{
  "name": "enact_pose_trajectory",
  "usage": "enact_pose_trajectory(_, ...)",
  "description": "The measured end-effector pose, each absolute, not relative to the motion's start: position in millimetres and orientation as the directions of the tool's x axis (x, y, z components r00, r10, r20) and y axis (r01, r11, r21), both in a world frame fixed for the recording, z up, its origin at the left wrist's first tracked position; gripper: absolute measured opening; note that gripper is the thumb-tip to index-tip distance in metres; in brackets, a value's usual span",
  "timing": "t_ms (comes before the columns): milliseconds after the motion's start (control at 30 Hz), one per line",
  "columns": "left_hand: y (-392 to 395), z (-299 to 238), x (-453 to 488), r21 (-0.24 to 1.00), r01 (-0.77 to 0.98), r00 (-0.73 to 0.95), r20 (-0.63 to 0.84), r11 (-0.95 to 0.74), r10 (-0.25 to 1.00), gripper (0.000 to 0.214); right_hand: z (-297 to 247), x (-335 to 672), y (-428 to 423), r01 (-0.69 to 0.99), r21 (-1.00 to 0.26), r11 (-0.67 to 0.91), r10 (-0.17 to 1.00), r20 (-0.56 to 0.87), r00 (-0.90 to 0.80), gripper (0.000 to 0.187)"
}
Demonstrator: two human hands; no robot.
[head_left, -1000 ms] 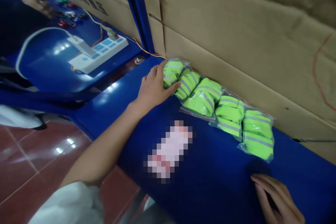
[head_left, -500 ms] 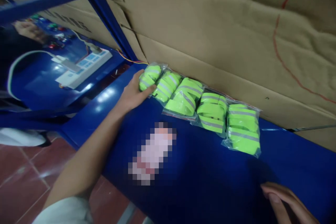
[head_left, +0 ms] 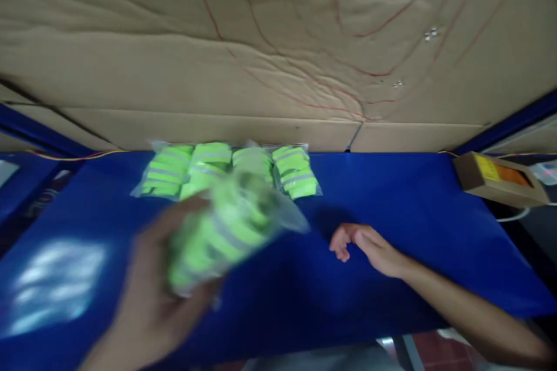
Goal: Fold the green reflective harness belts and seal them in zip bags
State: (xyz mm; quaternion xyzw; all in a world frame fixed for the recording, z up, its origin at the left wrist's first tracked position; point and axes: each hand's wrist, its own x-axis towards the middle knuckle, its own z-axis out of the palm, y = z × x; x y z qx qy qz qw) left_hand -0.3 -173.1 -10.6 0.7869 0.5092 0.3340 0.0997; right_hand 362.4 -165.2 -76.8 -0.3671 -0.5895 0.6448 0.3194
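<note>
My left hand (head_left: 148,295) is wrapped around a clear plastic bag of folded neon yellow-green reflective strap (head_left: 230,232), held tilted above the blue table. Motion blurs the hand and the bag. Behind it, several similar bags of reflective strap (head_left: 296,171) lie in a row along the back of the table, partly covered by the held one. To the right of the row, my right hand (head_left: 369,246) hovers over the table, its fingers loosely bent and nothing visible in them.
The blue tabletop (head_left: 418,197) runs up to a tall cardboard panel (head_left: 174,81) with red lines drawn on it. At the right end stands a small cardboard box (head_left: 496,179) with a yellow label, beside a white cable (head_left: 516,216). Blue frame posts (head_left: 513,119) flank the panel.
My left hand has picked up a bag from the row and raised it toward me. The view has swung right, bringing more of my right hand and forearm into sight.
</note>
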Motion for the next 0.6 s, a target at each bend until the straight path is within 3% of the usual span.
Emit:
enact_pose_trajectory(67, -192.4, -21.9, 49.7, 0.465, 0.572, 0.523, 0.428, -0.676, 0.737, 0.078, -76.8, 373.3, -162.0, -0.060, -0.972, -0.227, 0.816, -0.156, -0.557, 0.075)
enact_pose_trajectory(133, -200.6, -38.9, 89.0, 0.304, 0.447, 0.707, 0.456, -0.841, 0.540, 0.068, -78.4, 381.6, -159.4, -0.084, -0.961, -0.265, 0.825, -0.181, -0.536, 0.071)
enact_pose_trajectory(200, -200.0, -55.4, 114.1, 0.150, 0.461, 0.747, 0.466, -0.875, 0.474, 0.062, -80.2, 386.6, -157.3, -0.104, -0.956, -0.276, 0.854, -0.194, -0.482, 0.063)
enact_pose_trajectory(267, -193.1, -68.1, 126.1, 0.091, 0.531, 0.725, 0.465, -0.842, 0.508, 0.060, -81.2, 389.5, -154.1, -0.147, -0.950, -0.275, 0.891, -0.194, -0.409, 0.062)
enact_pose_trajectory(367, -178.3, -79.8, 127.4, 0.137, 0.634, 0.637, 0.465, -0.761, 0.615, 0.060, -81.6, 392.2, -146.1, -0.187, -0.942, -0.278, 0.909, -0.194, -0.370, 0.066)
enact_pose_trajectory(467, -167.2, -87.0, 120.4, 0.213, 0.677, 0.576, 0.442, -0.704, 0.688, 0.060, -85.2, 391.7, -137.7, -0.177, -0.946, -0.270, 0.912, -0.193, -0.362, 0.057)
enact_pose_trajectory(600, -163.5, -93.2, 114.3, 0.219, 0.681, 0.592, 0.397, -0.699, 0.702, 0.060, -94.6, 386.3, -132.1, -0.145, -0.956, -0.254, 0.932, -0.203, -0.301, 0.042)
